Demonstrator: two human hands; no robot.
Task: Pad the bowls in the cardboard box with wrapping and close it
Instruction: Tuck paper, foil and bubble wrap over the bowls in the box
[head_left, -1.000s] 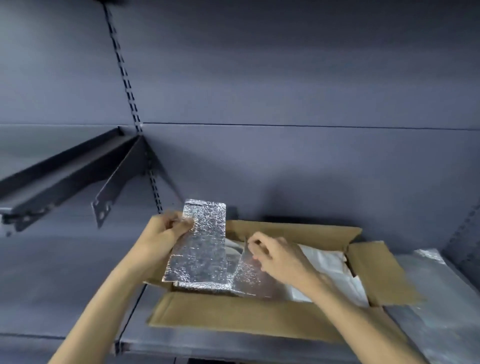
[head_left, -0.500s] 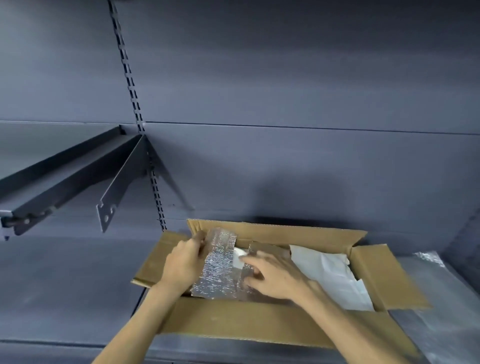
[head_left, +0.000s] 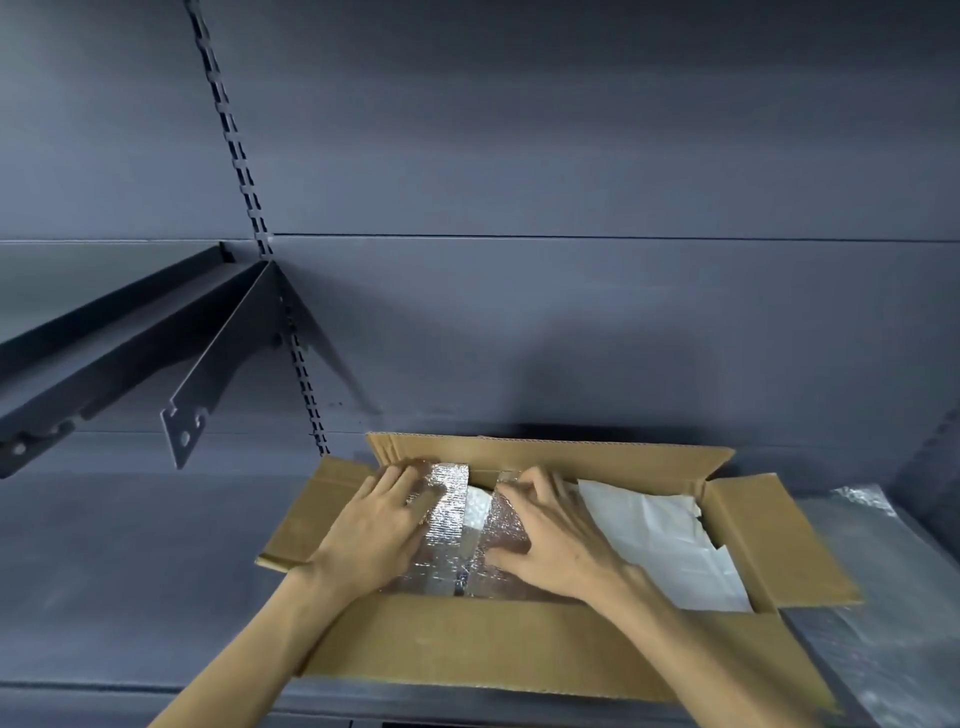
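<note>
While hands press, cardboard box (head_left: 467, 644) holds silver wrapping (head_left: 451, 519).

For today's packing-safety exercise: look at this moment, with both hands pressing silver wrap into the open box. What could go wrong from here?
1. The left hand and right hand press the silver wrap down; pushing too hard might stress whatever lies hidden beneath.
2. The wrap covers only the box's left part; the white paper side may stay thinly padded.
3. All flaps stand open, so padding could spring back up.
</note>
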